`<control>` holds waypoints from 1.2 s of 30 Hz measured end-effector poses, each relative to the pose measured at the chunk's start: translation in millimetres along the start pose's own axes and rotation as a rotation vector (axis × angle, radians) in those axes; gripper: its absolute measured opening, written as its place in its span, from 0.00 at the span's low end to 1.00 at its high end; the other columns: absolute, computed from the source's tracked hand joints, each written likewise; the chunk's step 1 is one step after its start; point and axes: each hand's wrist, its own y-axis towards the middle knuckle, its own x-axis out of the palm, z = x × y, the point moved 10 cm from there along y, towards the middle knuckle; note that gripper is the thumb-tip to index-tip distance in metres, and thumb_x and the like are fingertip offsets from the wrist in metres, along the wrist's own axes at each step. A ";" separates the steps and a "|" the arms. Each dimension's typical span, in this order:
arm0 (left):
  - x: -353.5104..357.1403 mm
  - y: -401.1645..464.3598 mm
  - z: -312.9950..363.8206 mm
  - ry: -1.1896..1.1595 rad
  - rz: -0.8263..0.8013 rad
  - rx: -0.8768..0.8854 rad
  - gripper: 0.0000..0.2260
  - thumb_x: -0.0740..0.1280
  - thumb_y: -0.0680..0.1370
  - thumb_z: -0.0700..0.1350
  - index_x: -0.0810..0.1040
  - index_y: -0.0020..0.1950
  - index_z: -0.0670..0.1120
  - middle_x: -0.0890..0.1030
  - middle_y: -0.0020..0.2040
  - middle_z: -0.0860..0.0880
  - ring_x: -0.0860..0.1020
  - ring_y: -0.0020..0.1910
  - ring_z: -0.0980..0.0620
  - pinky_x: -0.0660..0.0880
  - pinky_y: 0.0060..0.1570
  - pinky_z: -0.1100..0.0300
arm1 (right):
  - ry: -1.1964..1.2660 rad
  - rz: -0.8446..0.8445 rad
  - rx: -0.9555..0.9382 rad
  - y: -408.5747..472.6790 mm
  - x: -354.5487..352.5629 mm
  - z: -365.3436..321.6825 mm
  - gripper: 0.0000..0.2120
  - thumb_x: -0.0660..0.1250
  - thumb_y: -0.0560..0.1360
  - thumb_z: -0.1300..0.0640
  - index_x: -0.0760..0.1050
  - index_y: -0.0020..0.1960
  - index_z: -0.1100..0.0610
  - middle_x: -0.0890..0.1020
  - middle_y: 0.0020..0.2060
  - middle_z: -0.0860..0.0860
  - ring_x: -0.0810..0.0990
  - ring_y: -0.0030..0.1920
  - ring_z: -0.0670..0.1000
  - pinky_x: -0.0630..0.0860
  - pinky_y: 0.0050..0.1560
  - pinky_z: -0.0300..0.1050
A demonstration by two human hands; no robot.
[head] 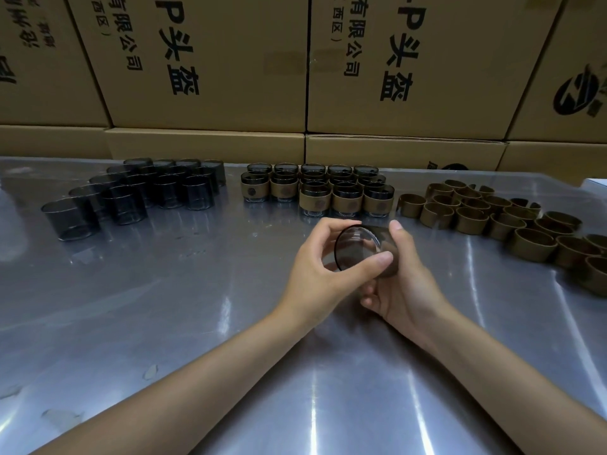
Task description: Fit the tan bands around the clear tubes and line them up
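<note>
Near the middle of the steel table (164, 323), both hands hold one clear tube (358, 249) tilted on its side. The left hand (317, 272) curls thumb and fingers round its rim; the right hand (402, 284) cups it from below. Farther back, banded tubes (345, 195) stand in rows at the centre, bare tubes (141, 192) toward the far left corner, loose tan bands (492, 218) along the right edge. Cardboard boxes (210, 60) rise behind.
</note>
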 end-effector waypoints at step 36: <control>3.5 -0.1 8.6 0.045 -0.030 0.021 0.21 0.78 0.64 0.46 0.72 0.51 0.48 0.83 0.43 0.56 0.81 0.45 0.59 0.77 0.47 0.64 | 0.114 0.067 0.043 -1.6 0.3 7.2 0.31 0.53 0.76 0.33 0.79 0.43 0.59 0.67 0.22 0.49 0.58 0.17 0.44 0.57 0.20 0.33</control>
